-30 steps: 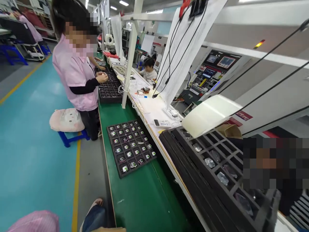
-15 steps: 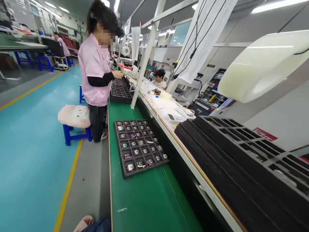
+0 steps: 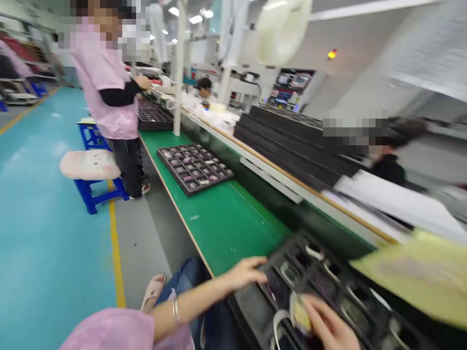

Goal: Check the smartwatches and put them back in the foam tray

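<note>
The right hand's [image 3: 330, 323] grip is closed in a pinch on a small, blurry piece [image 3: 301, 313] over the near black tray [image 3: 253, 306] on the green surface [image 3: 233, 233]. The left hand [image 3: 248, 274] has its fingers a bit bent at the tray's edge, but I cannot tell if they hold it. The step looks like handling one piece, and the next move calls for a steady pinch and a still tray.

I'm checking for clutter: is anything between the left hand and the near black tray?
Nothing visible: the left hand is right at the edge of the near black tray. The right hand, holding a small pale item, is off to one side.
</note>
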A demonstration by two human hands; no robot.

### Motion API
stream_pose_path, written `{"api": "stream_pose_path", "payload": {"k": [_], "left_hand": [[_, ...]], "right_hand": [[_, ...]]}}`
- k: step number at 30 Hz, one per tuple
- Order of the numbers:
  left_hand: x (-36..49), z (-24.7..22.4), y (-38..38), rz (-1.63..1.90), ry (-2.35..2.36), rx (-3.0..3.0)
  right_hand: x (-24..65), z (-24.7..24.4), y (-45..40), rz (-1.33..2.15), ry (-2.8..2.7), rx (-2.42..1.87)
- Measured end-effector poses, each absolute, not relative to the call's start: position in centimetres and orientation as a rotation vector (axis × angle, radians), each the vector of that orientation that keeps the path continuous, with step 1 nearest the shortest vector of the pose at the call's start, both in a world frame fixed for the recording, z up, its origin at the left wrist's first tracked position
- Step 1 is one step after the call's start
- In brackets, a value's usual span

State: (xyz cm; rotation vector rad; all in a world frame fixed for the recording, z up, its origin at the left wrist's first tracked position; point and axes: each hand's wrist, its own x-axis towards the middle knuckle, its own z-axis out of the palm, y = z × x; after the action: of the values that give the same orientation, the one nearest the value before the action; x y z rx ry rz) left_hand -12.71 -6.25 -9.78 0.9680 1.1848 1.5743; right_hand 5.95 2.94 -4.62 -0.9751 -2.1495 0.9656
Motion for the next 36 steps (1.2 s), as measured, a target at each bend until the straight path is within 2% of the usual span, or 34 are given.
{"api": "stream_pose_path", "payload": {"k": [2,6,10,15,20,28,36], "left_hand": [[-11.9,-10.4,-6.7,1.563,1.217,0.968],[-11.6,-10.3,-8.0,1.640,1.308,1.018],[-9.9,-7.4,-9.8,1.647,1.319,1.153],[-4.9,-4.6,-10.9,1.286,1.072,1.321],[-3.3,-4.6,-10.5,1.272,1.122,1.271],[-2.8,-4.1,-12.2,1.287,1.060,1.127],[-1.7,-3.0,-12.9,1.251,0.899,0.903]], "right_hand": [[7.3,-5.3,0.5,1.252,-1.945,-0.956],[7.7,-5.2,-1.4,1.357,-1.770,-0.961],[8.3,-3.9,-2.3,1.384,-1.738,-0.850],[10.1,-2.2,-2.9,1.329,-1.747,-0.725],[11.5,-2.3,-2.7,1.370,-1.773,-0.634],[12.8,-2.8,-2.6,1.717,-1.817,-0.365],[13.1,-2.8,-2.5,1.709,-1.826,-0.342]]}}
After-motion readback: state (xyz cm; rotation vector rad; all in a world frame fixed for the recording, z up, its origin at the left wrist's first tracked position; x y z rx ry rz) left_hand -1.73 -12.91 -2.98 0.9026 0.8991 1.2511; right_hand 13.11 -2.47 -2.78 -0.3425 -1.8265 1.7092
